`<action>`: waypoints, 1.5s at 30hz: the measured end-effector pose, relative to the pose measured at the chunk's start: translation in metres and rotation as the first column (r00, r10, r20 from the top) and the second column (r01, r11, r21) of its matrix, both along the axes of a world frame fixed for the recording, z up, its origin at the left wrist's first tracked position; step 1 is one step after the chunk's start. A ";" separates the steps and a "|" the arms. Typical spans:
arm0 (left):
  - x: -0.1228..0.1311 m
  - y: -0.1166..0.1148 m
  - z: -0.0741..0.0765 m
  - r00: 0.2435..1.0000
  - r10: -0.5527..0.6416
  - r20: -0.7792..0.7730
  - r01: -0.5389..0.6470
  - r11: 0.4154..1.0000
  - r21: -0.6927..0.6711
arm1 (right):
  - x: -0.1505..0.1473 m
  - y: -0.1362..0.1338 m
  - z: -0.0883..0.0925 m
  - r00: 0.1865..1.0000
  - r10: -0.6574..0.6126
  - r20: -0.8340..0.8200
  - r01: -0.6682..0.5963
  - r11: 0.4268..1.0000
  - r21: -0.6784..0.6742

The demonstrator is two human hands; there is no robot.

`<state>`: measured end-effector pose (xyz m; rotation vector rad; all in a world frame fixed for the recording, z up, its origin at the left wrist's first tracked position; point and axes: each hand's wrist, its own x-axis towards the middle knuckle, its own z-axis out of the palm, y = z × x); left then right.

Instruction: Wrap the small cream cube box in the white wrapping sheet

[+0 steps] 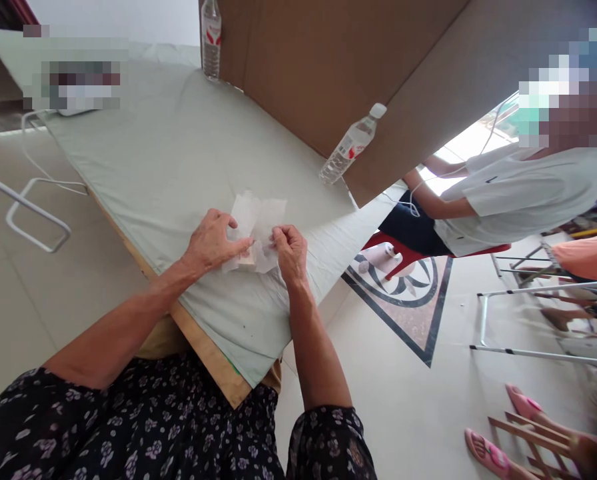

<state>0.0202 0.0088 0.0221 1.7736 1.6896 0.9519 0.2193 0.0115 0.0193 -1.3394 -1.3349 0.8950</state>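
A sheet of thin, whitish, see-through wrapping (258,212), tissue or soft plastic, lies spread and creased on the cloth-covered table. On its near part rests a small pale block-like piece (247,259), partly hidden by the wrapping and my fingers. My left hand (211,243) is at the left side of the sheet, its thumb reaching to the pale piece and its index finger curved apart from the thumb. At the sheet's right edge my right hand (291,250) is closed, pinching the wrapping between thumb and fingers.
A brown cardboard panel (318,67) stands across the far right of the table (143,140). Beside it are an upright water bottle (211,43) and another water bottle (349,148) that appears tilted. A person in a white shirt (523,193) sits beyond the panel.
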 end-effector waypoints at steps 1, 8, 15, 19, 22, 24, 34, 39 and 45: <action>-0.001 0.000 0.001 0.999 -0.008 -0.041 0.007 1.000 -0.027 | 0.000 0.000 -0.001 1.000 -0.004 -0.005 0.004 1.000 0.016; -0.023 0.015 0.017 0.991 0.060 -0.122 -0.062 0.998 -0.012 | 0.014 0.015 0.001 0.992 -0.123 0.034 0.118 0.985 0.124; -0.022 0.013 0.027 0.991 0.085 -0.103 -0.085 0.996 0.011 | 0.033 0.044 -0.009 0.982 -0.145 0.120 0.145 0.989 0.005; 0.004 0.002 0.026 0.992 -0.072 -0.108 0.072 0.997 -0.002 | 0.042 0.046 -0.025 0.982 -0.166 0.095 0.168 0.986 -0.013; 0.020 0.004 0.025 0.983 -0.112 -0.142 0.104 0.993 -0.063 | 0.045 0.041 -0.031 0.982 -0.174 0.080 0.175 0.985 -0.006; 0.023 0.009 0.025 0.985 -0.102 -0.142 0.086 0.990 -0.112 | 0.046 0.038 -0.031 0.981 -0.181 0.073 0.182 0.983 -0.009; -0.024 0.040 0.024 0.976 0.156 -0.152 -0.173 0.979 -0.109 | 0.041 0.053 -0.019 0.966 -0.206 0.155 0.204 0.978 0.028; -0.024 0.027 0.027 0.973 0.170 -0.156 -0.146 0.978 0.150 | 0.044 0.029 -0.004 0.946 -0.271 0.178 0.242 0.955 0.171; 0.007 0.022 0.039 0.908 -0.281 -0.311 0.357 0.907 0.224 | 0.026 0.020 0.013 0.953 0.110 0.283 -0.129 0.990 0.050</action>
